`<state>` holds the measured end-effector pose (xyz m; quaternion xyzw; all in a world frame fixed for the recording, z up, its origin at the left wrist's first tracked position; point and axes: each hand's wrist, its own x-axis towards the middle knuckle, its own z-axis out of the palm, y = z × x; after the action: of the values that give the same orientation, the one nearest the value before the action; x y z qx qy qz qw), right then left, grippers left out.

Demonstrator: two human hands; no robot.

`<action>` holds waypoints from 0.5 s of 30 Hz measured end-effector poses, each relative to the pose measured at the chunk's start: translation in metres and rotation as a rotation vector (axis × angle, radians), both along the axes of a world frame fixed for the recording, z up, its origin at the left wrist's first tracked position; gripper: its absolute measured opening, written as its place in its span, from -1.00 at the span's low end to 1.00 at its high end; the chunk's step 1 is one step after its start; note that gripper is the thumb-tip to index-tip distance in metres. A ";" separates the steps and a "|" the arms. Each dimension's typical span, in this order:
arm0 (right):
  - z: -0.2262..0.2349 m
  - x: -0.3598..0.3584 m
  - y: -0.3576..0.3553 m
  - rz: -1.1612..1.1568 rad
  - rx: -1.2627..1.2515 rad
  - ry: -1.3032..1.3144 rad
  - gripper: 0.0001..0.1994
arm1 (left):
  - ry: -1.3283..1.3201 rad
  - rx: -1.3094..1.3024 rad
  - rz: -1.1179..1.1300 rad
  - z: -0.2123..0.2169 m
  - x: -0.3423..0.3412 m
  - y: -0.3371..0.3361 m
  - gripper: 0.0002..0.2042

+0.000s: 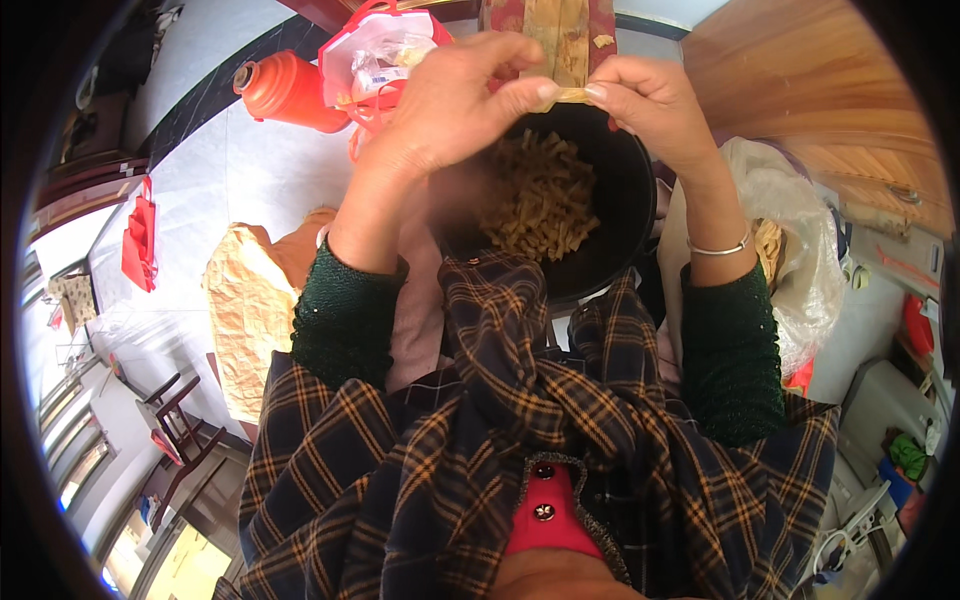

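Landmark: black basin (625, 200). The left hand (465, 100) and right hand (655, 108) each pinch one end of a yellowish strip (572, 95) above the basin's far rim. Similar pieces (545, 200) lie inside the basin; an orange flask (295, 92) is located beyond its left side.

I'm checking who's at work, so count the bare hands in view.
2: the left hand and the right hand, at opposite ends of a pale strip near the black basin. No other hands show.
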<state>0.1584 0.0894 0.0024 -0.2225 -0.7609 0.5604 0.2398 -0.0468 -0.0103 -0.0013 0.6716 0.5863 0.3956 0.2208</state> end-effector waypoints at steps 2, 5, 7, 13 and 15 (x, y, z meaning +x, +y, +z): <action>-0.003 -0.003 -0.002 0.021 0.038 -0.013 -0.79 | -0.021 0.041 -0.096 -0.004 0.011 -0.001 -0.71; 0.001 -0.004 -0.003 0.041 0.110 -0.049 -0.78 | 0.062 -0.079 -0.221 -0.006 0.011 -0.001 -0.76; 0.003 -0.001 -0.003 0.047 0.183 -0.096 -0.78 | -0.001 -0.197 -0.262 -0.011 0.007 -0.001 -0.78; -0.006 0.004 0.017 -0.066 0.090 -0.241 -0.82 | 0.145 -0.071 -0.077 -0.022 0.005 0.015 -0.81; -0.015 -0.004 0.031 -0.116 0.261 -0.231 -0.81 | 0.213 -0.148 0.058 -0.026 0.005 0.029 -0.83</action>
<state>0.1547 0.1204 -0.0127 -0.2958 -0.8356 0.4127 0.2097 -0.0415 0.0189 -0.0277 0.6746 0.6530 0.2839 0.1946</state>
